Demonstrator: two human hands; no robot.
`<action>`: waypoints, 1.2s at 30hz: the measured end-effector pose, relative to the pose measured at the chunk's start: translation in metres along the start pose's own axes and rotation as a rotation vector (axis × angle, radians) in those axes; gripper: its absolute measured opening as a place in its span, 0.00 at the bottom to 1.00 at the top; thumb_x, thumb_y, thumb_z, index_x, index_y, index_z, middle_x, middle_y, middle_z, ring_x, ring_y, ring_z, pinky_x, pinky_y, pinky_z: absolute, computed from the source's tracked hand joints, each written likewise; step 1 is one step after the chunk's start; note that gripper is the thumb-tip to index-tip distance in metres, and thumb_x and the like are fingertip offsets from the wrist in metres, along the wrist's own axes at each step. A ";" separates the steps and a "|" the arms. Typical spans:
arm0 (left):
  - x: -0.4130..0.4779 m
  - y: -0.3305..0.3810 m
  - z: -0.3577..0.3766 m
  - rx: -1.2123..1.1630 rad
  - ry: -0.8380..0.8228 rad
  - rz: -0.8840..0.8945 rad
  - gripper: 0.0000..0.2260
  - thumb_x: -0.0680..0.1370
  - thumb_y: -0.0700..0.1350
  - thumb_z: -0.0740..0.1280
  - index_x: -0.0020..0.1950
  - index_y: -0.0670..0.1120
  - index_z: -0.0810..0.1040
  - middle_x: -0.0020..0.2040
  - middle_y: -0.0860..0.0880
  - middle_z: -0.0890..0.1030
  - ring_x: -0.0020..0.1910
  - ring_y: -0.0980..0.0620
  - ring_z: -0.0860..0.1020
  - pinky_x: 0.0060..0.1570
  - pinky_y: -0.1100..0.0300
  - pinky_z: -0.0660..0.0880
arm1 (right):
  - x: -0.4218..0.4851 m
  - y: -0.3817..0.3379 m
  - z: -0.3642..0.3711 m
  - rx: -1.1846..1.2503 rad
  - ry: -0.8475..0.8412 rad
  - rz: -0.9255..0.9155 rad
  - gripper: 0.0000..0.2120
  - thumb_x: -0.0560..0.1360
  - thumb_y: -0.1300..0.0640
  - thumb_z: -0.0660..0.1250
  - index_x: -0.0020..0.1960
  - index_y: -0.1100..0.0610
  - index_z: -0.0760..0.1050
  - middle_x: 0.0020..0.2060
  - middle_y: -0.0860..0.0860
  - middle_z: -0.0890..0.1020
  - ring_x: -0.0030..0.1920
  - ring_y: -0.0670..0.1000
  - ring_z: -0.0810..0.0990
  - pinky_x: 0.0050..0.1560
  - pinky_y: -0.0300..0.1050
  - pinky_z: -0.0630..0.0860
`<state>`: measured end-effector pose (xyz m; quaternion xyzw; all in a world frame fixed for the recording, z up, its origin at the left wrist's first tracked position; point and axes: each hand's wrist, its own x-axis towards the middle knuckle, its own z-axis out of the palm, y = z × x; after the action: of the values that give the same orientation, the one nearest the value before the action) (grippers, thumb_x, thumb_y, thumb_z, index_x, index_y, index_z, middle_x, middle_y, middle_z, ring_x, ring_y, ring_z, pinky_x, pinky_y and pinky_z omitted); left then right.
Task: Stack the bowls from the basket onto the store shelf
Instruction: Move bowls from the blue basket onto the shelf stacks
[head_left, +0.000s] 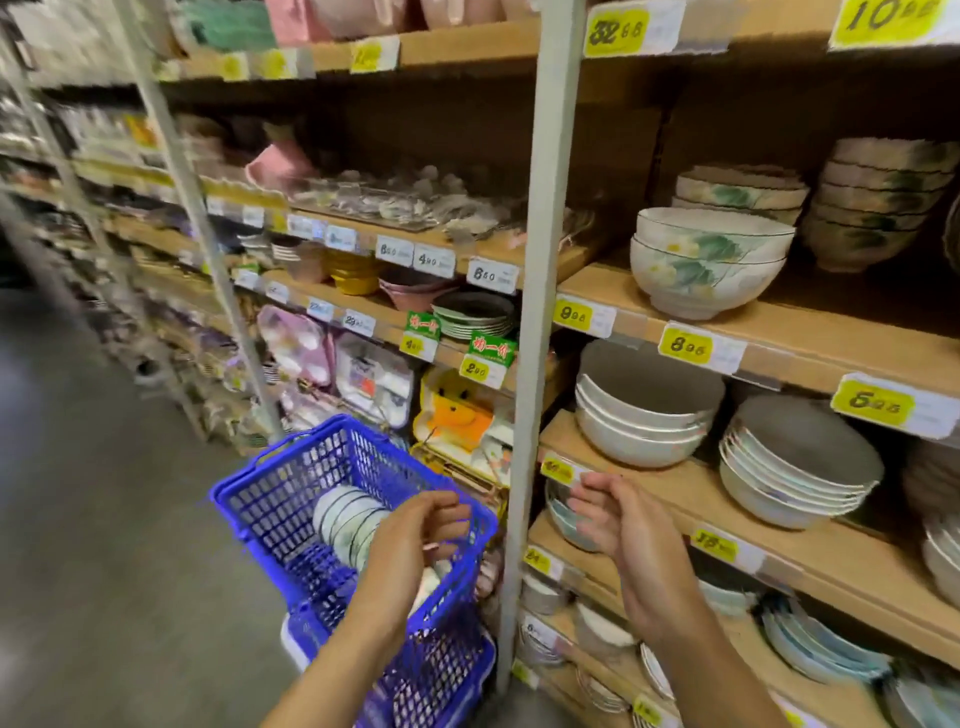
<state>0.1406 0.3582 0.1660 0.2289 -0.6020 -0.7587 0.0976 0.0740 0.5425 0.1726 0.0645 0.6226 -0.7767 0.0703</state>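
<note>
Fingers loosely curled and empty, the left hand (415, 530) hovers over the blue plastic mesh basket (270, 501), the right hand (618, 525) by the wooden shelf's (696, 486) front edge. White dark-rimmed bowls (348, 519) lie nested inside the basket; best to grip a few at a time, supporting both ends.

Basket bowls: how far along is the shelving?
Done: unclear; shelf stacks can't be traced to the blue basket. In hand: nothing; left hand over the basket, right hand by the shelf edge, both without a bowl. Left: a row of bowls in the basket.
</note>
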 end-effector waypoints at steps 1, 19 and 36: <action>0.007 -0.005 -0.019 0.023 0.026 -0.022 0.14 0.82 0.41 0.55 0.52 0.38 0.80 0.50 0.38 0.84 0.47 0.43 0.81 0.47 0.52 0.76 | 0.001 0.014 0.014 -0.030 -0.016 0.030 0.14 0.82 0.59 0.56 0.46 0.59 0.79 0.44 0.56 0.86 0.47 0.52 0.85 0.49 0.46 0.78; 0.172 -0.084 -0.220 0.732 -0.064 -0.255 0.12 0.78 0.40 0.59 0.34 0.41 0.69 0.27 0.52 0.68 0.29 0.52 0.64 0.34 0.58 0.61 | 0.086 0.200 0.179 -0.965 -0.154 0.304 0.15 0.77 0.60 0.60 0.31 0.55 0.67 0.30 0.52 0.71 0.34 0.52 0.70 0.36 0.44 0.64; 0.310 -0.176 -0.170 1.067 -0.372 -0.532 0.13 0.80 0.43 0.60 0.54 0.34 0.78 0.54 0.35 0.80 0.54 0.38 0.77 0.51 0.50 0.73 | 0.194 0.334 0.190 -1.300 -0.236 0.580 0.17 0.79 0.62 0.60 0.67 0.61 0.71 0.63 0.60 0.77 0.63 0.60 0.76 0.57 0.49 0.74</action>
<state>-0.0294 0.1247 -0.1031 0.2523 -0.8275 -0.3788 -0.3289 -0.0551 0.2797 -0.1429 0.0882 0.9049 -0.2008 0.3647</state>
